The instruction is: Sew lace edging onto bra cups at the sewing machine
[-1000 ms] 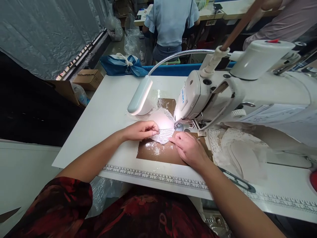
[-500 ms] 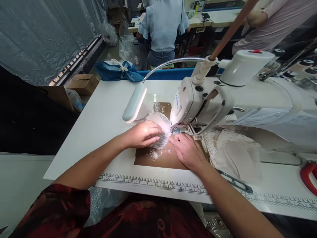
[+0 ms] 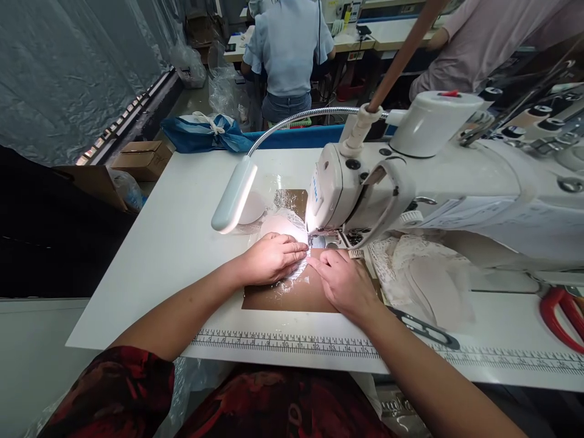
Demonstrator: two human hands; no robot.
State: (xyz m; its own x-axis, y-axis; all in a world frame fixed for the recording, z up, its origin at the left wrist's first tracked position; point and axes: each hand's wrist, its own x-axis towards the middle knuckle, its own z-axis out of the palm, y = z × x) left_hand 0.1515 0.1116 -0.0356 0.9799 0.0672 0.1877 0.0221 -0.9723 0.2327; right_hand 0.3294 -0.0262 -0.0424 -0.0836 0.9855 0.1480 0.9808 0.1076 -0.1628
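A white sewing machine (image 3: 410, 176) stands on a white table (image 3: 182, 231). A small white lace piece (image 3: 283, 225) lies under its needle on a brown taped patch (image 3: 292, 295). My left hand (image 3: 271, 258) lies on the lace with fingers pressed flat, pinning it just left of the needle. My right hand (image 3: 344, 280) rests flat on the brown patch right below the presser foot, fingertips touching the lace edge. A gooseneck lamp (image 3: 235, 194) lights the spot.
More white lace fabric (image 3: 424, 274) is heaped under the machine arm at right. Dark thread snips (image 3: 424, 331) and red-handled scissors (image 3: 561, 310) lie on the table. A ruler strip (image 3: 292, 344) runs along the front edge. Two people work at tables behind.
Both hands have slid toward the needle, feeding the lace farther under the presser foot. My left hand went from pinching the lace edge to lying flat on it.
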